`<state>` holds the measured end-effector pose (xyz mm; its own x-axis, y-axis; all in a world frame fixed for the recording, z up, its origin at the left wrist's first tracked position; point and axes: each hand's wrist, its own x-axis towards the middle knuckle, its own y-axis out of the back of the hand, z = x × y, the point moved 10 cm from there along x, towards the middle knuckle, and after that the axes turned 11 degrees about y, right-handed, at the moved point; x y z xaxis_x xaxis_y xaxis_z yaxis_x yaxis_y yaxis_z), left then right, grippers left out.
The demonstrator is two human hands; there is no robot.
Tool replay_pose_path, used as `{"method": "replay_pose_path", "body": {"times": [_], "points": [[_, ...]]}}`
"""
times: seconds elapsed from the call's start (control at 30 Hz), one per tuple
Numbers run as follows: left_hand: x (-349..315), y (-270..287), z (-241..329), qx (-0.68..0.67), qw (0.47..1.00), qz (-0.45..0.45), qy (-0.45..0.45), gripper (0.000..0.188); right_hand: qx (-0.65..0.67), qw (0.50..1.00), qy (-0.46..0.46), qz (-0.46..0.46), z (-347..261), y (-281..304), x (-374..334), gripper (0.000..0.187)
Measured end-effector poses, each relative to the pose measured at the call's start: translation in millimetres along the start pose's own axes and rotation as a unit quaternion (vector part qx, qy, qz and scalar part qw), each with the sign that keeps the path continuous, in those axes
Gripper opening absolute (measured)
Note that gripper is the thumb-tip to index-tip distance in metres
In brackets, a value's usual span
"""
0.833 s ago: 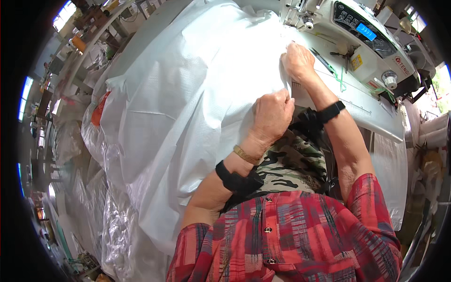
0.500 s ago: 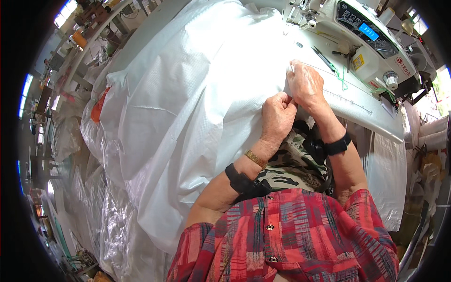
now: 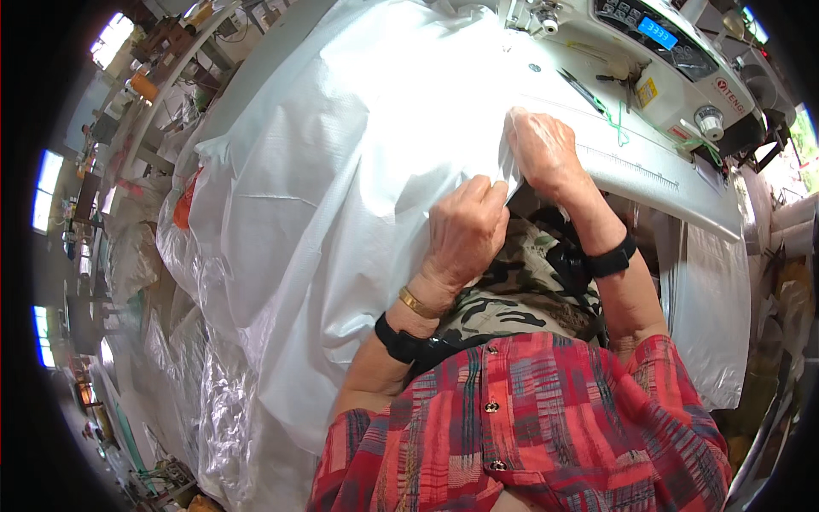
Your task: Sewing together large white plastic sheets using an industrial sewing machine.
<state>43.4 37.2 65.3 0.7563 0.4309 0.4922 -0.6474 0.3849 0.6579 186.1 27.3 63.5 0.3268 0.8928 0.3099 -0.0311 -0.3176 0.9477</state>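
Around your grip: worktable, small tools, plastic and a cluttered workshop.
Just right of your grip you have the pale worktable (image 3: 695,205), with a ruler scale (image 3: 631,165) along it; a little beyond, a slim black tool (image 3: 580,88) lies beside a loop of green cord (image 3: 621,140). Farther right and nearer you hangs a clear plastic sheet (image 3: 704,316), with pale rolls (image 3: 793,229) well past it. Well left of your grip, an orange-red item (image 3: 182,203) shows above crumpled clear plastic (image 3: 226,427). Beyond that, far left, you have an orange cone (image 3: 142,85) by a cluttered bench and a bright window (image 3: 112,39).
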Motion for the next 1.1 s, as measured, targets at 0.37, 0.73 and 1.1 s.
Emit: {"method": "replay_pose_path", "body": {"times": [0.37,0.73,1.1], "points": [[52,-8,-14,0.036,0.999,0.009,-0.024,0.010,0.022,0.999,-0.009,-0.048,17,-12,38,0.010],[77,-25,-23,0.127,0.992,0.011,0.012,0.008,0.036,0.997,-0.042,-0.046,50,-26,73,0.013],[37,-29,-8,0.013,0.998,0.034,0.053,0.012,0.126,0.974,-0.181,0.039,61,-16,18,0.038]]}}
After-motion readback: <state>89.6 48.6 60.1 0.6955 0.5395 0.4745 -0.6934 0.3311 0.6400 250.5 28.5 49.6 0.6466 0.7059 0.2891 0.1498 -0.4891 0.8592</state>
